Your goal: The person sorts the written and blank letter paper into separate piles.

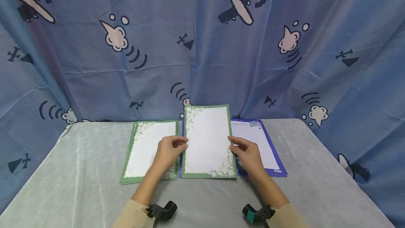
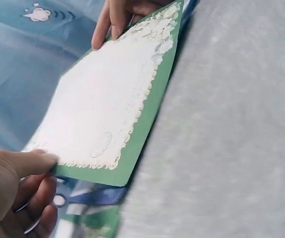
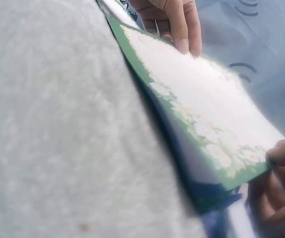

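Observation:
A green-bordered sheet of paper (image 1: 207,140) with a floral frame and a blank white middle is held up by its two long sides. My left hand (image 1: 169,149) pinches its left edge between thumb and fingers; my right hand (image 1: 248,152) pinches the right edge. In the left wrist view the thumb of my left hand (image 2: 21,183) lies on the paper's face. The right wrist view shows my right hand (image 3: 281,183) gripping near a flowered corner. Under the sheet, blue-bordered paper is partly hidden.
To the left lies a stack of green-bordered sheets (image 1: 152,143). Blue-bordered sheets (image 1: 257,140) lie at the right, partly covered. A grey cloth covers the table (image 1: 79,171), and a blue curtain (image 1: 158,45) with airplane prints hangs behind its far edge.

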Demonstrator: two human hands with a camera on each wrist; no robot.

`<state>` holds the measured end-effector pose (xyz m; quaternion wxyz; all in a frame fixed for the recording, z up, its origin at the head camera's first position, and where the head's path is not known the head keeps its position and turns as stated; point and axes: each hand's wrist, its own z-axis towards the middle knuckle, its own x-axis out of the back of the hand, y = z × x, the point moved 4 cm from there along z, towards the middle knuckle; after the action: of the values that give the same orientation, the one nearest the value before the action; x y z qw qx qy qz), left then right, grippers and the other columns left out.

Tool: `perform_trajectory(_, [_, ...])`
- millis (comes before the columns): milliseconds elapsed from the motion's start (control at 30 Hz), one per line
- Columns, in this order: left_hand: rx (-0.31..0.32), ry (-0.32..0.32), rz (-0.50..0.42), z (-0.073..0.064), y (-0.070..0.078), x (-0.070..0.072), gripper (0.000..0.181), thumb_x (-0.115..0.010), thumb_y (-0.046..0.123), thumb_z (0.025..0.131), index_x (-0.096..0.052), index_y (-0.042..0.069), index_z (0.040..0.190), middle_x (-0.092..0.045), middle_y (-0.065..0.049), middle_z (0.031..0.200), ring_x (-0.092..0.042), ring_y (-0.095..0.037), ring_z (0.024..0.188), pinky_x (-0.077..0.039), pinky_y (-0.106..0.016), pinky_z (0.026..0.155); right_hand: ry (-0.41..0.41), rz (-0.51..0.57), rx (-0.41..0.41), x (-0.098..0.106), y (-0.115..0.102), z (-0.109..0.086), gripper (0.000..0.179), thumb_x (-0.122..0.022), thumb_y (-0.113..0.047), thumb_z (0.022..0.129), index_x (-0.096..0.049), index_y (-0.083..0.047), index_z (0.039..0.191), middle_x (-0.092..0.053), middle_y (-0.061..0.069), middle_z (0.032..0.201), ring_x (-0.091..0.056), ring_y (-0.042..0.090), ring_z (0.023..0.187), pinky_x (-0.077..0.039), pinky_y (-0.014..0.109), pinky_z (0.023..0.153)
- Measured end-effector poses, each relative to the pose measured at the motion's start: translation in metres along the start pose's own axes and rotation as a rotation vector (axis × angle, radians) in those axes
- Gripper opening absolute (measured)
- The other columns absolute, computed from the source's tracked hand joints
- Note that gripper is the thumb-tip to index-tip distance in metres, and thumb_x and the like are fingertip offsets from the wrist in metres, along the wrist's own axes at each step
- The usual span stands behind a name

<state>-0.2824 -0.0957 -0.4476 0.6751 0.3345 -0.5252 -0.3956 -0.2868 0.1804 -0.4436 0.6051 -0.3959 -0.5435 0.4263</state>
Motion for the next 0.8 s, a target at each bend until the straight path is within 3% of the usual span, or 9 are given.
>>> perform_trajectory(300, [0.017,-0.014,-0.026,-0.001,0.021,0.021,0.019,-0.074,0.012,0.091,-0.078,0.014,0.109,-0.076,-0.005,0.101,-0.070,-0.020,0.095,-0.057,-0.037,0.085,-0.046,0.009,0.002,0.001,-0.026,-0.007,0.036,-0.065,-0.009,0.097,-0.067,-0.008,0.133,-0.066,0.015,0.131,-0.064,0.003,0.087,-0.055,0.017,0.078])
perform_trajectory(533, [0.039,-0.010,-0.004,-0.003,0.033,0.044,0.022,-0.070,0.017,0.095,-0.076,0.015,0.116,-0.075,-0.007,0.108,-0.069,-0.024,0.103,-0.056,-0.042,0.092,-0.100,0.019,0.076,-0.009,-0.053,-0.004,0.036,-0.063,-0.011,0.099,-0.066,-0.008,0.134,-0.065,0.015,0.133,-0.062,0.009,0.087,-0.054,0.020,0.079])
perform_trajectory(633, [0.038,-0.005,-0.001,-0.004,0.039,0.054,0.025,-0.069,0.018,0.096,-0.075,0.015,0.121,-0.075,-0.009,0.111,-0.069,-0.025,0.106,-0.055,-0.043,0.094,-0.141,0.022,0.089,-0.015,-0.068,-0.001,0.036,-0.063,-0.015,0.100,-0.065,-0.010,0.136,-0.063,0.014,0.137,-0.063,0.015,0.096,-0.055,0.024,0.082])
perform_trajectory(800, [0.025,0.022,0.018,-0.007,0.048,0.073,0.028,-0.067,0.019,0.098,-0.073,0.014,0.125,-0.074,-0.012,0.114,-0.069,-0.027,0.107,-0.055,-0.043,0.093,-0.201,0.068,0.081,-0.025,-0.092,0.002,0.041,-0.063,-0.023,0.100,-0.061,-0.013,0.140,-0.052,0.008,0.152,-0.058,0.026,0.128,-0.053,0.039,0.098])
